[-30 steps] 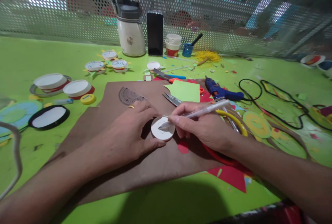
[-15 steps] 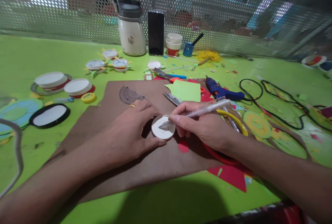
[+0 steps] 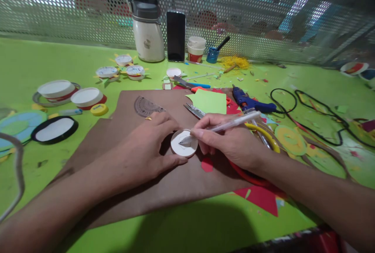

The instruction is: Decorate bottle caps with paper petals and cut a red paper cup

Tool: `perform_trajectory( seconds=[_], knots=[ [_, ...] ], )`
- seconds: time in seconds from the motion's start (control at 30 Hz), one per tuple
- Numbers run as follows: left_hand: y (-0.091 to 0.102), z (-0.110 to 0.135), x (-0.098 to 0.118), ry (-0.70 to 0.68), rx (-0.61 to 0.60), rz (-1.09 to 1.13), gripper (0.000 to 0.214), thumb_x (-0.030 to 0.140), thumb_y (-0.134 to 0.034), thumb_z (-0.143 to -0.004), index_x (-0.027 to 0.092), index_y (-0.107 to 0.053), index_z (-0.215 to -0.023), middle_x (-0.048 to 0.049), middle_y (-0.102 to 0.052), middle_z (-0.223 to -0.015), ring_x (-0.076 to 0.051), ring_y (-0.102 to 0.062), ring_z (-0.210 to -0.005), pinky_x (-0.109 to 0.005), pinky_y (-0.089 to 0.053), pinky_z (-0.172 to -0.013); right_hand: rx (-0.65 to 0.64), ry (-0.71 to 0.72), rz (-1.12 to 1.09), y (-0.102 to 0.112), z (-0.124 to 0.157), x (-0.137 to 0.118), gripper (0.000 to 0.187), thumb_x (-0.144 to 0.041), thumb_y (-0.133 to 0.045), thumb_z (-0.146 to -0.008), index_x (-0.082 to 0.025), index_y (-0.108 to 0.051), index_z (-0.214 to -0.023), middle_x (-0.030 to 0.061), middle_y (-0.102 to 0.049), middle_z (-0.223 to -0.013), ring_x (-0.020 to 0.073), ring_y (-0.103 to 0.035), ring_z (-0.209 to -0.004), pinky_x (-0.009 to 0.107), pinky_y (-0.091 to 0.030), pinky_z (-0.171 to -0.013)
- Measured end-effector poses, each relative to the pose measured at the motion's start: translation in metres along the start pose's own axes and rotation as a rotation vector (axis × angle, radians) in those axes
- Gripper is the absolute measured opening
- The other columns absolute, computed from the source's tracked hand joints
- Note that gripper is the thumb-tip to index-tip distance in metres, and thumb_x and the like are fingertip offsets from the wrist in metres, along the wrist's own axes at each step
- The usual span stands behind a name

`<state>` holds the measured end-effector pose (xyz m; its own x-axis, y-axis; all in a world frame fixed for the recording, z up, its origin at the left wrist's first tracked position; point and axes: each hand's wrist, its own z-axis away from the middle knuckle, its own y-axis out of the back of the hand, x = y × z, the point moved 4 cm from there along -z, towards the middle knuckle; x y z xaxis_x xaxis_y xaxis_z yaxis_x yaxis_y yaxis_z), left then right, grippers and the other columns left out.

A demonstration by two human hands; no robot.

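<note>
A small round white paper disc with a raised rim (image 3: 181, 150) lies on the brown cardboard sheet (image 3: 140, 206). My left hand (image 3: 154, 143) grips its left edge between thumb and fingers. In my right hand (image 3: 221, 137) is a pen with a clear barrel (image 3: 238, 121), its tip touching the middle of the disc, where thin drawn lines show. Behind the hands lie a clear protractor (image 3: 146, 106) and a light green paper piece (image 3: 209, 101). Scissors with red and yellow handles (image 3: 271, 137) are partly hidden under my right hand.
A blue glue gun (image 3: 252, 102) with a black cord lies to the right. White paper lids (image 3: 88, 96) and small decorated discs (image 3: 136, 72) stand at left. A bottle (image 3: 149, 36), phone (image 3: 176, 36) and paper cups (image 3: 196, 49) line the back, before a perforated metal panel.
Hardly anything differs. The pen tip stays at the disc's middle, and the lines drawn around it look slightly different. Both hands keep their places.
</note>
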<state>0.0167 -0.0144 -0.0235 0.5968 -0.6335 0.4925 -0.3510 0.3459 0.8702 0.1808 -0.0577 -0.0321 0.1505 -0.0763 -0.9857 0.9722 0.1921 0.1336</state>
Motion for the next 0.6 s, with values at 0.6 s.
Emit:
perform_trajectory(
  seconds=[0.6],
  knots=[
    [0.0000,0.0000,0.0001,-0.011,0.015,-0.020,0.037,0.049,-0.066,-0.076,0.020,-0.065,-0.100,-0.0068,-0.060,-0.102,-0.027,-0.055,-0.094,-0.039,-0.044,-0.079,0.003,0.000,0.026,-0.0005,-0.0004,-0.0025,0.012,-0.025,-0.062,-0.088,-0.017,-0.060,-0.079,-0.0054,-0.058,-0.055,0.0077,-0.054,-0.051,0.019,-0.043,-0.050]
  ],
)
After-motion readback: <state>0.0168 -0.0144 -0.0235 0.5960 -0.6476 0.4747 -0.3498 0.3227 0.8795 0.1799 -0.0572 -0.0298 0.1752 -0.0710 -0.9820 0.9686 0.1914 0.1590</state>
